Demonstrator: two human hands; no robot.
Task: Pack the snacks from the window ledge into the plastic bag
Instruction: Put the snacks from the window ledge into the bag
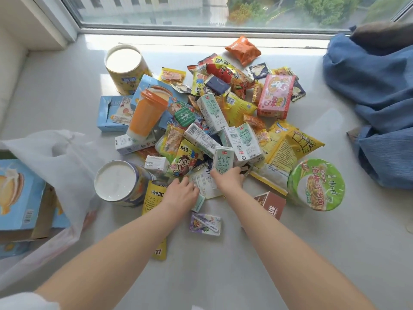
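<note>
Reaching into the snack pile (214,121) on the window ledge (223,265), head view: right hand (229,179) grips the base of a milk carton (223,161). Left hand (181,194) rests on packets, fingers curled; whether it holds anything, cannot tell. Plastic bag (55,157) lies at 9 o'clock of the pile, holding a blue box (17,193).
</note>
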